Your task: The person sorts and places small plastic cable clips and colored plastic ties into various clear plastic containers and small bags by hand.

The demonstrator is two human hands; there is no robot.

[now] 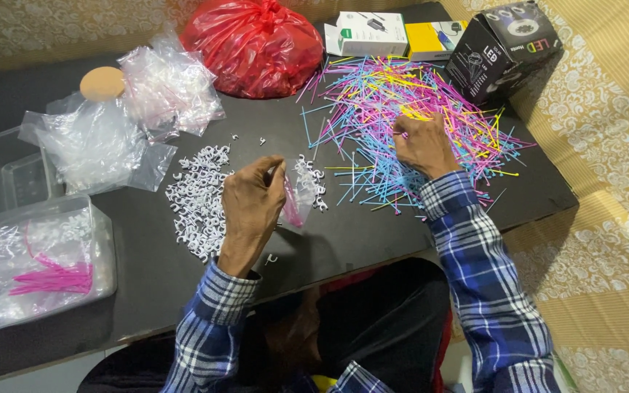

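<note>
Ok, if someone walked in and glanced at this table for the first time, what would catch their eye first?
Most likely the bright heap of coloured plastic sticks, pink, blue and yellow, spread over the right part of the black table, with the right hand picking in it. Next, the shiny red plastic bag at the far edge. Then the left hand holding a small clear bag with pink sticks inside, beside a scatter of white clips.
</note>
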